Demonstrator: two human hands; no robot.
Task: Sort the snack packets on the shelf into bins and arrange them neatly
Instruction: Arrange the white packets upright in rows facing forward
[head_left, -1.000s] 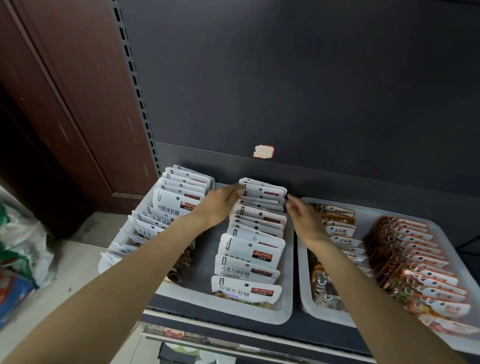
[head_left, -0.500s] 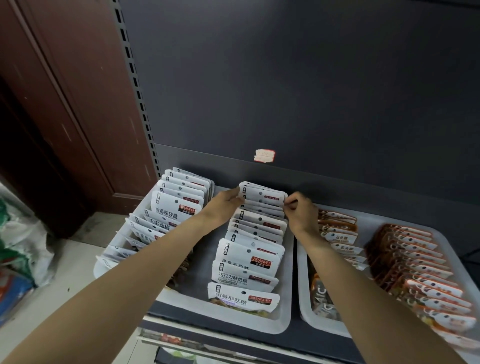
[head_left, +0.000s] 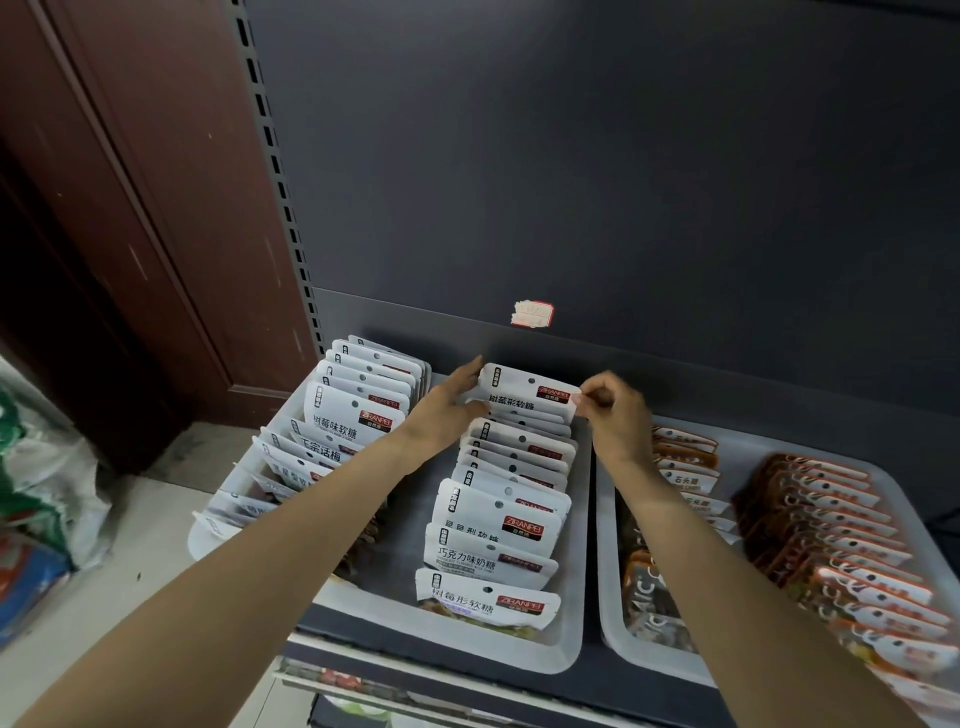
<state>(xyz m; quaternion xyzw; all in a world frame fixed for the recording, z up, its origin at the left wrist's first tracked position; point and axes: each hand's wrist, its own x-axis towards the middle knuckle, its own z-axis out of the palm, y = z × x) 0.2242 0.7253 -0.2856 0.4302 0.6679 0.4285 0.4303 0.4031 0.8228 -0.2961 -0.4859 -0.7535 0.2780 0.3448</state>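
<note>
A: How was the white packet (head_left: 524, 397) oriented, and where was it found?

B: It was raised at the far end of the right-hand row of white packets (head_left: 498, 512) in the left bin (head_left: 566, 644). Its long axis was laid across the row, left to right, and its printed face was turned toward the camera, with the header and punch hole uppermost.

A: How were the hands seen?

B: The packet's left edge was touched by the left hand (head_left: 447, 410), whose fingers were kept nearly straight alongside it; whether the thumb was closed on the packet could not be told. The packet's right edge was pinched by the right hand (head_left: 615, 413), the fingers (head_left: 584, 397) curled narrowly round the corner.

A: What was noted as different from half a second before?

B: The packet had been lifted clear above its neighbours, so that its printed text was exposed; earlier it had been lying low among the stack. Both hands had been carried slightly upward and apart with it.

A: What else was observed?

B: A second row of white packets (head_left: 358, 415) was stood along the left side of the same bin. Orange packets (head_left: 826, 525) were ranked in the right bin (head_left: 608, 613). A torn sticker (head_left: 532, 314) was stuck on the dark back panel (head_left: 623, 156).
</note>
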